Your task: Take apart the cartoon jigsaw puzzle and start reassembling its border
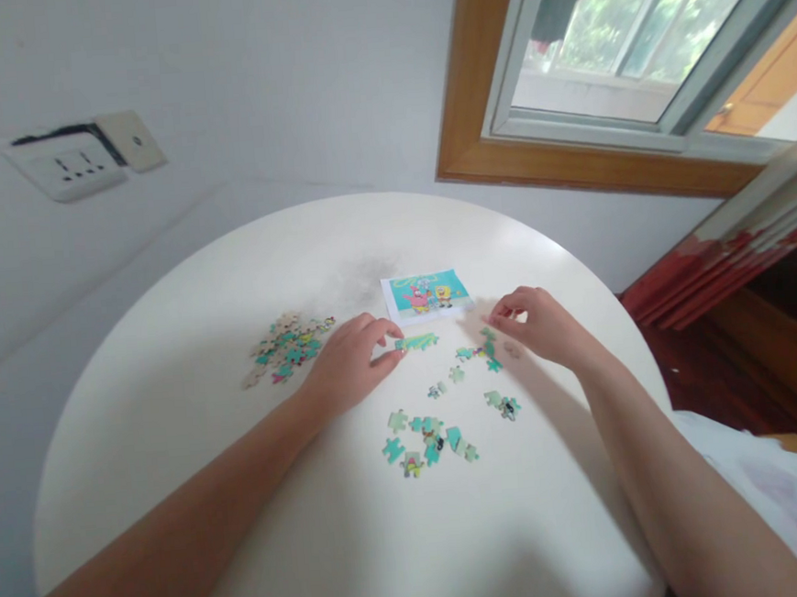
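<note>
A short joined strip of jigsaw pieces (418,342) lies near the middle of the white round table. My left hand (352,362) has its thumb and fingertips around the strip's left end. My right hand (530,321) is pinched closed just above several loose puzzle pieces (491,350); what sits between its fingertips is too small to make out. Behind the strip lies a reference picture (429,296) with pink and yellow cartoon figures on turquoise. Left of my left hand is a heap of puzzle pieces (287,349), some turned face down.
Nearer to me, a scattered group of puzzle pieces (430,439) lies on the table (307,536). A small joined cluster (502,403) sits to its right. The wall with a socket (71,165) and a wood-framed window (458,137) borders the table's far side.
</note>
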Demonstrator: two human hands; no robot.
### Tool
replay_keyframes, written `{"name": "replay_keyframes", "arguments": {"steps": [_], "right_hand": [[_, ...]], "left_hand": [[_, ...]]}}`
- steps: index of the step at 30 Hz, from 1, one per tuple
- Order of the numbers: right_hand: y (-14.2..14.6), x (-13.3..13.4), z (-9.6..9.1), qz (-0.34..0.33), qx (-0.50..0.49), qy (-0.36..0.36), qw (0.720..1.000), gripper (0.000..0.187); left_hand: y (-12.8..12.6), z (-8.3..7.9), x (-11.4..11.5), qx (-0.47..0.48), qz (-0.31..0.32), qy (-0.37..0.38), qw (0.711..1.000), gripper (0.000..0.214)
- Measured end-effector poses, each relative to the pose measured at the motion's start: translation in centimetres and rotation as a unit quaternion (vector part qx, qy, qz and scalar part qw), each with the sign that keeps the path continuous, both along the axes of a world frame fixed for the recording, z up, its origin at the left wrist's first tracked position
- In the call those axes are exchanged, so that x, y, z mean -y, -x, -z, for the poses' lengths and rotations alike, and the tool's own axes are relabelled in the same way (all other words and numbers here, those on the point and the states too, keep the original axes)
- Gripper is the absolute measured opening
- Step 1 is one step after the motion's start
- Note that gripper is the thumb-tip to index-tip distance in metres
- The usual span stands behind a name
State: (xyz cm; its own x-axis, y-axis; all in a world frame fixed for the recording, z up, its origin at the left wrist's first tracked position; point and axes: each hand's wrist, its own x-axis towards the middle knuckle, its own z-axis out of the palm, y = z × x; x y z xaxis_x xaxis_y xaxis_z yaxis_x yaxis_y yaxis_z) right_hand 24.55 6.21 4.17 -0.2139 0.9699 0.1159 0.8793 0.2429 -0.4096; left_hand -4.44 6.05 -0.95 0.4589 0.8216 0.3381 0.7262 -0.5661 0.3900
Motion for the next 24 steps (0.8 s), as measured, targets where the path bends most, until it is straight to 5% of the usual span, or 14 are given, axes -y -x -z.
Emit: {"name": "replay_keyframes", "arguments": {"steps": [7, 24], "right_hand": [[-3.8, -0.7, 0.3, 0.03, -0.012, 0.072, 0.997, 0.02], [-3.6, -0.1, 0.0, -0.043, 0.007, 0.204, 0.978, 0.02]], "left_hand": [[0.0, 0.1, -0.1, 0.004, -0.008, 0.009, 1.0, 0.018], [0.0, 0.3, -0.4, -0.008, -0.015, 0.018, 1.0, 0.02]]}}
